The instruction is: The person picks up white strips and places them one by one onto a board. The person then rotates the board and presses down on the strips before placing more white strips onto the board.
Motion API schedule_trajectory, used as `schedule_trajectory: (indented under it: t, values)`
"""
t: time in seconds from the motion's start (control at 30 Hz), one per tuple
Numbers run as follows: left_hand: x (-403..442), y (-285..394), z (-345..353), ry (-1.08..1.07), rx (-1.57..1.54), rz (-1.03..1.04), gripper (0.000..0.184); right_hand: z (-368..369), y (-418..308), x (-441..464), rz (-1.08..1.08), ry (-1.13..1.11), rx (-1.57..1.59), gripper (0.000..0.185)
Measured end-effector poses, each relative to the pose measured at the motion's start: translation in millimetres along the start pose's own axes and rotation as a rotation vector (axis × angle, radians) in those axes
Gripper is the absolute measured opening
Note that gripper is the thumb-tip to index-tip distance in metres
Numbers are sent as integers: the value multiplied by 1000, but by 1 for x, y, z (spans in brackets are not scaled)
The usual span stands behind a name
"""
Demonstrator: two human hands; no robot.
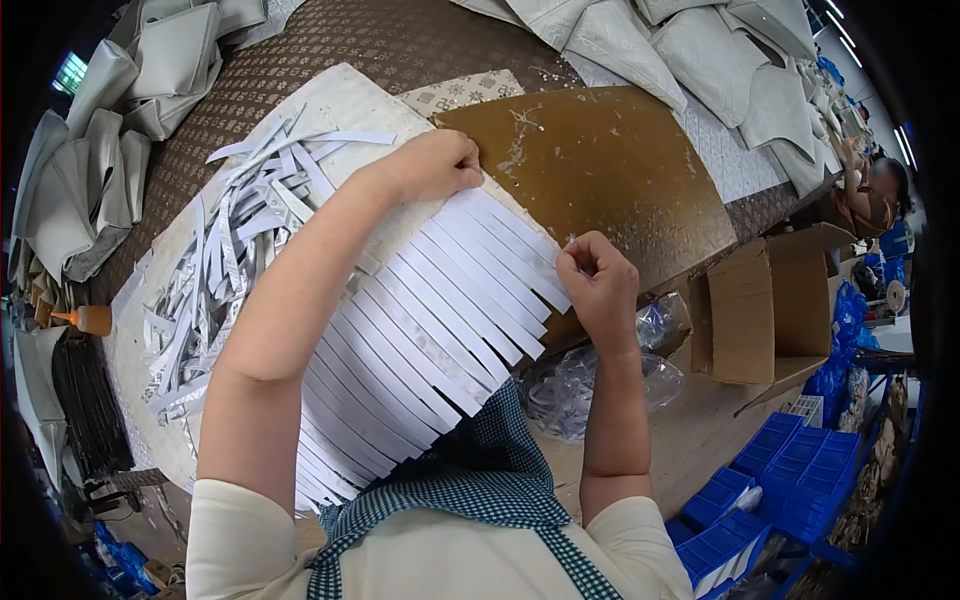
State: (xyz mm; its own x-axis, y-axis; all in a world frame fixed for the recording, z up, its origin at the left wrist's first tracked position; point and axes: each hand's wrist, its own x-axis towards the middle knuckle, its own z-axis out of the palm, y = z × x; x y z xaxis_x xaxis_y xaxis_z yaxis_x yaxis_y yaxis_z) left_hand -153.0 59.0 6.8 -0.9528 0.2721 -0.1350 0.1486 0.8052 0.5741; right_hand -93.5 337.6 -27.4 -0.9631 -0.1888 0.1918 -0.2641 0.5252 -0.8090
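Note:
A row of white strips [400, 340] lies side by side in front of me, their loose ends hanging over the table edge toward my apron. My left hand [435, 165] is closed at the upper ends of the rightmost strips; its fingertips hide what they hold. Over the other ends, my right hand [605, 290] pinches what looks like the end of a white strip, beside the brown board. A tangled pile of loose white and silvery strips [235, 240] lies left of my left forearm. Under the strips is a pale, worn board [345, 95].
A scuffed brown board [610, 170] lies at the right. Grey-white folded pieces [650, 60] are stacked at the back and left. An orange-capped bottle [92, 320] stands left. An open cardboard box [765, 310], clear plastic bags [570, 395] and blue bins [790, 460] are right. Another person [870, 200] sits far right.

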Motion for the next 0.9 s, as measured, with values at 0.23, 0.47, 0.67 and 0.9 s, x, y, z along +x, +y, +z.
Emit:
schedule_trajectory:
  t: [0.23,0.47,0.67,0.9]
  values:
    - [-13,-4,19,215,75,112,15,2,2,-1,-21,12,-48,9]
    - [-30,14,45,436,402,222,19,1,-2,-2,-74,19,-118,9]
    - [-65,29,67,224,291,406,45,-2,-10,-2,-344,56,-293,12]
    - [-90,37,87,144,254,278,78,5,-17,-14,-565,-45,-293,19]
